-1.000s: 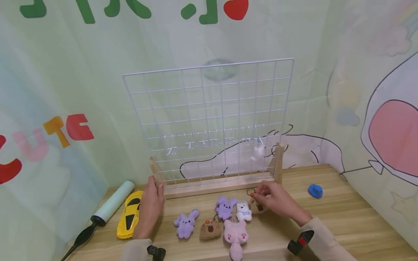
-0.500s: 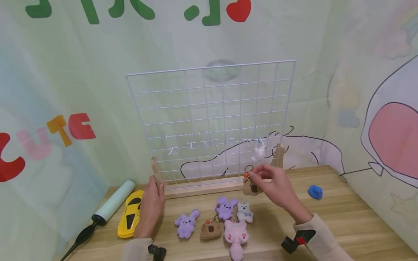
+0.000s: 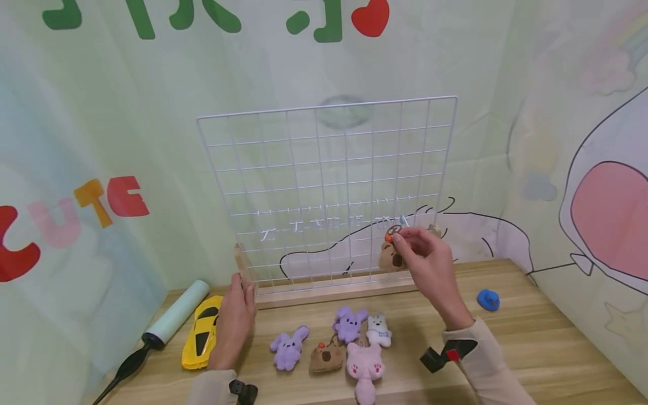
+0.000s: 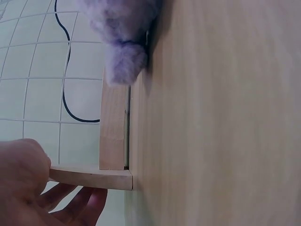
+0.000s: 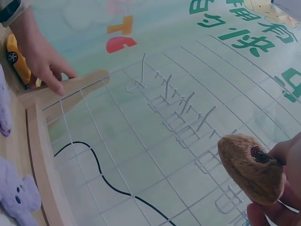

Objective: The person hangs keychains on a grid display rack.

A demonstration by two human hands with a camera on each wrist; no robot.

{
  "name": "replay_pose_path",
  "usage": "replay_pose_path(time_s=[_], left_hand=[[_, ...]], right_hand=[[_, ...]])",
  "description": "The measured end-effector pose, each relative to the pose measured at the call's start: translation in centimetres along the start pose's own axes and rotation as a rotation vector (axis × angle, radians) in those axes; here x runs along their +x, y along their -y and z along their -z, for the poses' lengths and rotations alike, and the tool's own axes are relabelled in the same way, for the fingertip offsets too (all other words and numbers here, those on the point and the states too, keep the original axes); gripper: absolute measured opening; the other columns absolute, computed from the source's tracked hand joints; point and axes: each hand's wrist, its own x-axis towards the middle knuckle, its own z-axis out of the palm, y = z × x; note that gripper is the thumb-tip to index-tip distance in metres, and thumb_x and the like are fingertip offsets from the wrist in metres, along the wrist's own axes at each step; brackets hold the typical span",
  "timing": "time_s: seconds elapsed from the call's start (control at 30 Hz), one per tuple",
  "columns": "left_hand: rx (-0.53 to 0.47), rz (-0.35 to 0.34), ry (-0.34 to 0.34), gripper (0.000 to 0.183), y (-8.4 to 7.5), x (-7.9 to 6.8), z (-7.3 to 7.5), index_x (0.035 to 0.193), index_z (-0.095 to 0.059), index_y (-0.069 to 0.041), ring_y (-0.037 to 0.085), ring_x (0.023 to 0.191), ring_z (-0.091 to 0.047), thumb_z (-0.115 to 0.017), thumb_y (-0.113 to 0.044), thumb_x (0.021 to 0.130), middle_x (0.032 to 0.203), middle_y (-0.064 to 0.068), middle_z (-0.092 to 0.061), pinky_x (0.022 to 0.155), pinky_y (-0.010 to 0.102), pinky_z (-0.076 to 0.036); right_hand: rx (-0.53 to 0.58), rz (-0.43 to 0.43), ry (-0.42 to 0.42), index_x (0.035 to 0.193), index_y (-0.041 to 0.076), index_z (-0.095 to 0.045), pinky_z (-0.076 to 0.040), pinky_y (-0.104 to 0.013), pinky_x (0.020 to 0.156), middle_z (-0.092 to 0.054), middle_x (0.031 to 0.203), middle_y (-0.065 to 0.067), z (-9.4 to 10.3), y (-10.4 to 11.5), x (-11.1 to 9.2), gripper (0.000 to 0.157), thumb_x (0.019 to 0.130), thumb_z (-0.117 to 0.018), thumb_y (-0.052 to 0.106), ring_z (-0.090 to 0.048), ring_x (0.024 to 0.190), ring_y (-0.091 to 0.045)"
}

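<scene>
My right hand (image 3: 431, 264) pinches the top of a brown plush keychain (image 3: 391, 257) with an orange ball and a metal ring, held in front of the lower right of a white wire grid rack (image 3: 324, 106). In the right wrist view, the brown plush (image 5: 249, 167) hangs near the rack's white hooks (image 5: 188, 103). My left hand (image 3: 235, 318) grips the left wooden upright (image 4: 91, 179) of the rack's stand, thumb and fingers on either side. My right hand hides the white plush on the right hook.
Two purple bunny plushes (image 3: 287, 349), another brown plush (image 3: 326, 358), a white plush (image 3: 378, 329) and a pink plush (image 3: 365, 365) lie in front. At left are a yellow toy car (image 3: 201, 333) and a pale pump (image 3: 177, 309); a blue duck (image 3: 488, 300) sits right.
My right hand has lifted the brown plush keychain off the table and raised it toward the rack's right hooks. The left hand has stayed on the stand.
</scene>
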Motion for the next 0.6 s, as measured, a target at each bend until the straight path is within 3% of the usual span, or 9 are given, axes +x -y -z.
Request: replay_pose_path(time_s=[0.27,0.6], left_hand=[[0.012,0.004,-0.016,0.039,0.1,-0.1,0.0,0.148,-0.039,-0.001,0.035,0.092,-0.062,-0.047,-0.025,0.118,0.118,0.026,-0.064,0.084,0.055,-0.064],[-0.001,-0.025,-0.040,0.037,0.2,0.0,-0.2,0.146,-0.042,-0.002,0.036,0.090,-0.064,-0.047,-0.025,0.117,0.119,0.027,-0.066,0.077,0.052,-0.063]], right_hand=[[0.036,0.028,-0.023,0.119,0.008,-0.075,-0.055,-0.017,0.080,-0.081,0.109,-0.009,-0.5,-0.2,0.3,0.023,0.107,-0.072,0.027,-0.071,0.092,-0.008],[0.102,0.015,-0.036,0.122,0.008,-0.075,-0.057,-0.018,0.074,-0.079,0.112,-0.014,-0.4,-1.2,0.6,0.022,0.107,-0.072,0.024,-0.072,0.089,-0.007]])
